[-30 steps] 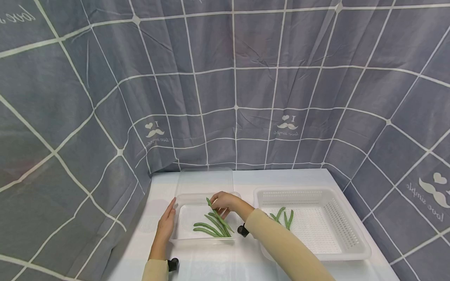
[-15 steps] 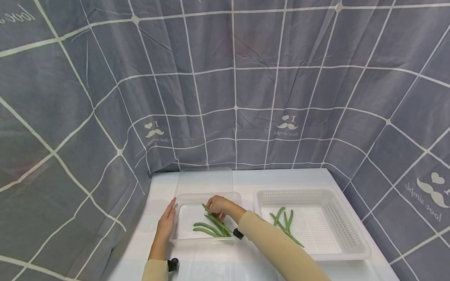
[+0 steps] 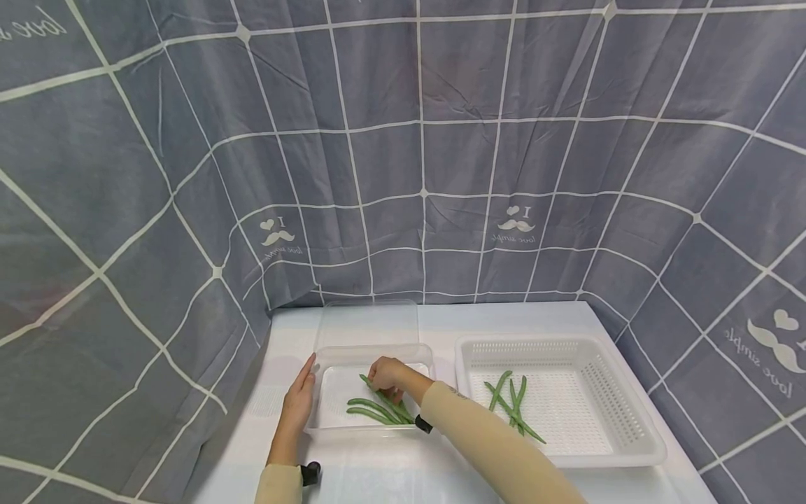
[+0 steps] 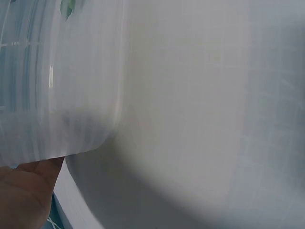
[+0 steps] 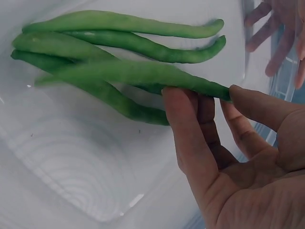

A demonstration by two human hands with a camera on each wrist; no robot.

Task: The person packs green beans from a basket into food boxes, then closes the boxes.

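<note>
My right hand point(image 3: 390, 373) is inside a clear plastic container point(image 3: 335, 385), pinching a green bean point(image 5: 124, 71) near one end between thumb and fingers. The bean lies over several other green beans point(image 5: 128, 23) grouped on the container's floor, as the right wrist view shows. Straight fingers of my left hand point(image 3: 297, 402) rest along the container's left outer wall. In the left wrist view, only part of that hand point(image 4: 28, 195) shows below the translucent wall.
A white perforated basket point(image 3: 567, 402) stands to the right, with several green beans point(image 3: 515, 409) crossed at its left side. A clear flat lid point(image 3: 368, 325) lies behind the container. A grey checked curtain point(image 3: 390, 161) encloses the white table point(image 3: 441, 318).
My right hand has moved slightly left and lower into the container with the bean. The right sleeve has shifted left, uncovering more of the beans in the basket. My left hand stays put.
</note>
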